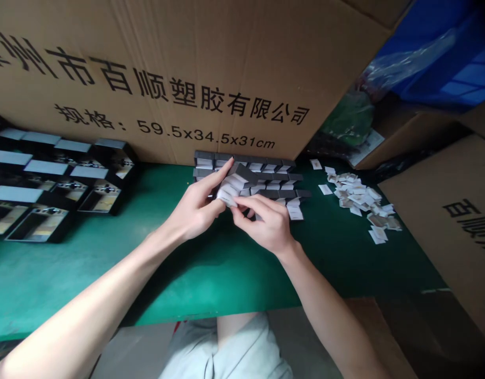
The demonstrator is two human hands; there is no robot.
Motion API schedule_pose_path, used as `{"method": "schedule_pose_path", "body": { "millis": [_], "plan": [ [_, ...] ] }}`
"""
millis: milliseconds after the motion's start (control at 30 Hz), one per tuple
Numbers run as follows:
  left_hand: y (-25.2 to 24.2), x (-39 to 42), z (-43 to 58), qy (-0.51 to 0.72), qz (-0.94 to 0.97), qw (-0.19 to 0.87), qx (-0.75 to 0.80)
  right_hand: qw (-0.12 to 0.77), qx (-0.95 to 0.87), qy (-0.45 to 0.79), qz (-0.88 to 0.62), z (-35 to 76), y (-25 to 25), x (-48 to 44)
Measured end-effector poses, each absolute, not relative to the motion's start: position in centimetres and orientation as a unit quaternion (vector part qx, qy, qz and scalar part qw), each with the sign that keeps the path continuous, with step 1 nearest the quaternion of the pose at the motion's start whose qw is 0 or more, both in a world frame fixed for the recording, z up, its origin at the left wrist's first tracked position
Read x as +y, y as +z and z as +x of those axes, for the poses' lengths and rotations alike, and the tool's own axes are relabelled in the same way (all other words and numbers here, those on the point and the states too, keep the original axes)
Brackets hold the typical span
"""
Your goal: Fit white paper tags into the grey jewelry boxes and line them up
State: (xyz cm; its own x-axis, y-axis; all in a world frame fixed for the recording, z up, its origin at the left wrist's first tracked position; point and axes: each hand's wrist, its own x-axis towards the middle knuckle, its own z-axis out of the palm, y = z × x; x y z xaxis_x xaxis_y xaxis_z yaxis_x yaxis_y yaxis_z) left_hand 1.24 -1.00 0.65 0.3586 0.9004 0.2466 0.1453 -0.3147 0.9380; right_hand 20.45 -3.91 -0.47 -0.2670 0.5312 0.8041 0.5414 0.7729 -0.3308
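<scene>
My left hand point(200, 209) holds a small open box point(242, 176), dark grey outside and white inside, above the green table point(211, 279). The fingers of my right hand point(266, 217) pinch the white part at the near end of that box; whether they also hold a separate white piece is too small to tell. Just behind my hands stand rows of similar dark grey and white boxes point(276, 164). To the right lies a loose pile of small white pieces point(355, 195).
Larger black cases point(96, 181) with pale lids stand in rows at the left. A big printed cardboard box point(167, 68) rises behind the table. Another carton point(443, 184) is at the right, with a blue crate point(443, 68) and clear plastic bags at the back right.
</scene>
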Motion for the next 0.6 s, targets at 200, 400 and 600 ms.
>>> {"method": "schedule_pose_path", "body": {
  "millis": [200, 400, 600],
  "plan": [
    [1.4, -1.2, 1.5, 0.425, 0.673, 0.492, 0.353, 0.509, -0.767, 0.115, -0.372, 20.4, -0.2, -4.1],
    [1.6, -1.2, 1.6, 0.428, 0.635, 0.543, 0.345, 0.52, -0.75, 0.17, -0.371, 20.3, -0.1, -4.2],
    [0.9, -1.0, 1.4, 0.433, 0.608, 0.579, 0.329, 0.513, -0.751, 0.218, -0.354, 20.3, 0.2, -4.2]
  ]
}}
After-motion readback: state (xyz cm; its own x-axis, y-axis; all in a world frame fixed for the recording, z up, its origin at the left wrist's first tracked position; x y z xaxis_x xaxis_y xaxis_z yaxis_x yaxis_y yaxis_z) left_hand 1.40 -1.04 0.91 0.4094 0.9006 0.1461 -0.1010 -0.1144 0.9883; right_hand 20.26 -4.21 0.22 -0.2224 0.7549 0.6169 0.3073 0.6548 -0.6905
